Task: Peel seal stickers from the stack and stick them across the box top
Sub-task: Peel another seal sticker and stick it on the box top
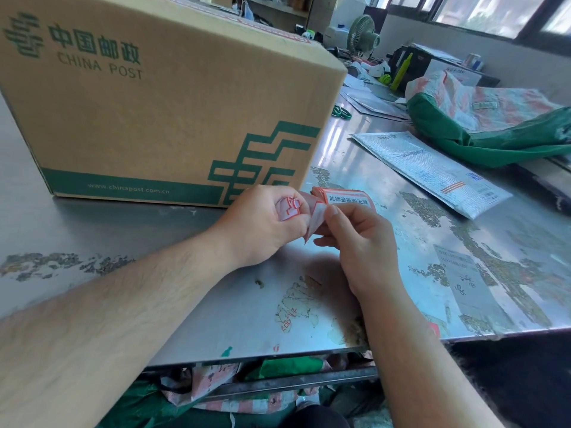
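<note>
A large brown China Post cardboard box stands on the metal table at the upper left, with red seal strips visible along its top edge. Just in front of its near right corner, both hands hold a curled stack of red-and-white seal stickers. My left hand pinches the curled left end of the stack. My right hand grips the right part, with the thumb against a white backing flap that is bent down between the hands.
A white bubble mailer lies to the right, and green and patterned mail sacks lie beyond it. Green-handled scissors, papers, a fan and clutter sit at the back. The table's front edge runs below my wrists.
</note>
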Tool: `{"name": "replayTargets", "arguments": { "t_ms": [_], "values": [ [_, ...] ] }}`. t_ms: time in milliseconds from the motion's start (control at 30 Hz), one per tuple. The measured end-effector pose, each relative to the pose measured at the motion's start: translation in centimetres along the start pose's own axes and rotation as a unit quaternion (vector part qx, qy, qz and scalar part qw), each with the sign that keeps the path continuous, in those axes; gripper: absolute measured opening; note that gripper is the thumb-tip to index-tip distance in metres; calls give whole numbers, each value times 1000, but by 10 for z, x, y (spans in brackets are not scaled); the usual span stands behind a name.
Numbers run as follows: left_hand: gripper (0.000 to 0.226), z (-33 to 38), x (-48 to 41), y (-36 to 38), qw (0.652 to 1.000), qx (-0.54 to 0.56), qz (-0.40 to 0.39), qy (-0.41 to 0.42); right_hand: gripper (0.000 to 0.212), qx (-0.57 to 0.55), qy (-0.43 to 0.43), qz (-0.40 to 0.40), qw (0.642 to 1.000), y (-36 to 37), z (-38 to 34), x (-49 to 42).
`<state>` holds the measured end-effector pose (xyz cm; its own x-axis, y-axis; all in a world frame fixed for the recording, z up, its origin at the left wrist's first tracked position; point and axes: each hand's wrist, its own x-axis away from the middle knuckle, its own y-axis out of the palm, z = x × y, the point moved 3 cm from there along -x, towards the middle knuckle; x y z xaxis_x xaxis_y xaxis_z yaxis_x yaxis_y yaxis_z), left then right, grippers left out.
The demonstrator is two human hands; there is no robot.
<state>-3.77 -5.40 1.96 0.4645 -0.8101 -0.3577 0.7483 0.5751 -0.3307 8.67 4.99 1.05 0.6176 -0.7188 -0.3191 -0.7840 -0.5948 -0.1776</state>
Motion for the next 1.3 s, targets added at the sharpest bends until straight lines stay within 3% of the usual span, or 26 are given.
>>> {"name": "replayTargets", "arguments": {
  "t_ms": [267,467,633,767,833,933,1033,1300],
  "values": [
    [16,-12,-7,-8,989,121,63,-65,20,-86,56,104,989,-9,8,-7],
    [12,-13,-5,-5,985,138,27,-104,20,-103,48,64,991,-7,4,-5],
    [43,-11,-6,-8,974,186,26,-128,22,-77,37,47,995,-5,4,-4],
    [67,-5,-3,-6,986,143,8,-80,23,-59,27,23,998,-2,1,-2],
    [64,-5,-3,-5,990,128,-5,-65,24,-56,21,7,998,-1,-1,-2],
    [39,-6,-1,-4,992,108,-11,-62,26,-54,17,-11,998,0,-2,-1],
    [23,-5,-2,-6,994,104,25,-26,24,-70,29,-4,997,-1,-2,-2],
    [28,4,6,-14,991,36,126,-4,18,-101,71,15,992,-6,-4,0]
  ]
}}
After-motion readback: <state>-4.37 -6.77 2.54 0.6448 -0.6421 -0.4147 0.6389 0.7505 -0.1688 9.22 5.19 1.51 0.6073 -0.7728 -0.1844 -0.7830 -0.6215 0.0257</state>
